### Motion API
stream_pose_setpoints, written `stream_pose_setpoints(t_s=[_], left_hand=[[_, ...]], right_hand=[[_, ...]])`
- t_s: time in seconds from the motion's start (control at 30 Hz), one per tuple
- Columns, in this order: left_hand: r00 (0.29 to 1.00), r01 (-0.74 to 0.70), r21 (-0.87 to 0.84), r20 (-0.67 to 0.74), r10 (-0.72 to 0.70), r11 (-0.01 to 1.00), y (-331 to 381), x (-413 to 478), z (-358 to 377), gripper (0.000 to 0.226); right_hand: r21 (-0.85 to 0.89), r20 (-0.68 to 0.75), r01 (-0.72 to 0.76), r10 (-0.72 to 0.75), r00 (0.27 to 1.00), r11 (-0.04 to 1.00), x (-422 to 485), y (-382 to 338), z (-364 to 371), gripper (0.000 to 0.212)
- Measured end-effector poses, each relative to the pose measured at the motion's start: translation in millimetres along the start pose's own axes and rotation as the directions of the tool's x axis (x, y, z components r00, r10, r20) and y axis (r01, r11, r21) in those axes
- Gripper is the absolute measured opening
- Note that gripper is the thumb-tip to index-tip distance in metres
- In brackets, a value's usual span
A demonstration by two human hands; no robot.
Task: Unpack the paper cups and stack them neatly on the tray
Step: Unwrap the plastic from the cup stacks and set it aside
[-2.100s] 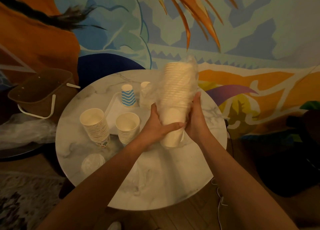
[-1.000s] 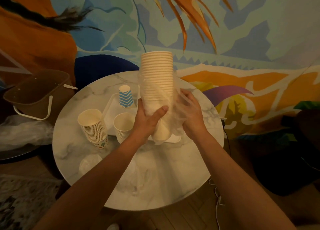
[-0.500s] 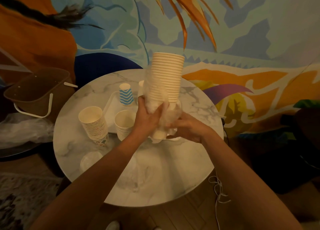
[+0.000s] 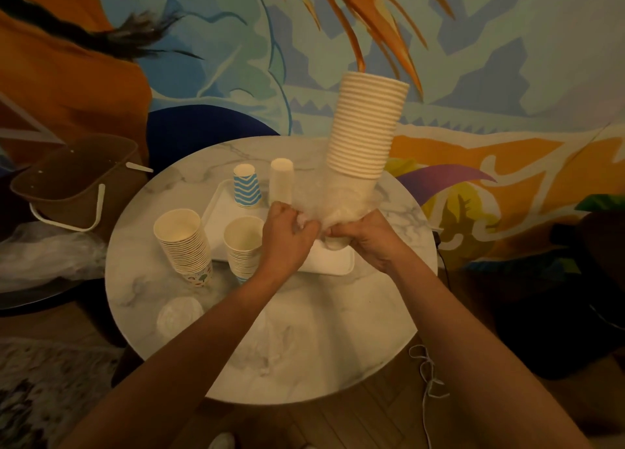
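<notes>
A tall stack of cream paper cups (image 4: pixel 367 124) leans to the right above the white tray (image 4: pixel 333 262). Its clear plastic wrapper (image 4: pixel 333 200) is bunched around the stack's lower end. My left hand (image 4: pixel 287 235) grips the gathered wrapper on the left. My right hand (image 4: pixel 368 237) grips the stack's bottom through the wrapper. On the tray stand an upside-down blue zigzag cup stack (image 4: pixel 247 186) and a white upside-down cup stack (image 4: pixel 281 180).
Two upright cup stacks, one (image 4: pixel 184 242) with a printed base and one (image 4: pixel 241 245) at the tray's edge, stand on the round marble table (image 4: pixel 321 340). Crumpled plastic (image 4: pixel 179 316) lies near them. A brown basket (image 4: pixel 72 178) sits at the left.
The wrapper has slid down off the tall stack and now bunches at its base. The stack has tilted to the right, and both hands have dropped to its bottom end.
</notes>
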State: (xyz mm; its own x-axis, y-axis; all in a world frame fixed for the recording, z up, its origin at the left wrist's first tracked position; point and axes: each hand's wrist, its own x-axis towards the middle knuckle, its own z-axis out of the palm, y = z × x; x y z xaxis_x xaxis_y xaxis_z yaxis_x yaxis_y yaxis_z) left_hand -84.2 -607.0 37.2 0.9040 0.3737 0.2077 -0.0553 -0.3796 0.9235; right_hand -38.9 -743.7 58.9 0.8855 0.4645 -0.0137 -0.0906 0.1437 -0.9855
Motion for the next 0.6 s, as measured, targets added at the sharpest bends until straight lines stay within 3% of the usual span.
stream_pose_setpoints(t_s=[0.07,0.2,0.27,0.37,0.5,0.6], left_hand=[[1.0,-0.015,-0.141,0.017,0.018,0.99,5.7,2.7,-2.9,0.041],[0.963,0.021,-0.435,0.251,0.099,0.9,20.4,5.2,-3.3,0.071],[0.954,0.085,-0.377,0.298,0.034,0.922,23.7,5.6,3.1,0.084],[0.97,0.102,-0.202,0.239,-0.052,0.974,24.0,4.4,8.0,0.099],[0.981,0.1,-0.193,0.182,-0.065,0.976,19.1,5.0,4.3,0.097],[0.973,0.141,-0.163,0.207,-0.106,0.977,11.0,1.9,1.9,0.093]], right_hand=[[-0.082,-0.015,-0.012,0.01,1.0,0.997,-0.6,3.8,-2.7,0.059],[-0.168,-0.023,-0.036,0.033,0.999,0.985,-3.2,9.5,-2.0,0.067],[-0.206,-0.037,-0.059,0.052,0.998,0.977,-3.7,11.6,-0.2,0.065],[-0.299,0.027,-0.078,0.09,0.996,0.951,-5.5,11.0,2.0,0.058],[-0.37,0.093,-0.075,0.118,0.989,0.926,-6.5,-3.6,-9.2,0.092],[-0.259,0.021,-0.043,0.05,0.999,0.965,-2.7,-19.2,-15.1,0.098]])
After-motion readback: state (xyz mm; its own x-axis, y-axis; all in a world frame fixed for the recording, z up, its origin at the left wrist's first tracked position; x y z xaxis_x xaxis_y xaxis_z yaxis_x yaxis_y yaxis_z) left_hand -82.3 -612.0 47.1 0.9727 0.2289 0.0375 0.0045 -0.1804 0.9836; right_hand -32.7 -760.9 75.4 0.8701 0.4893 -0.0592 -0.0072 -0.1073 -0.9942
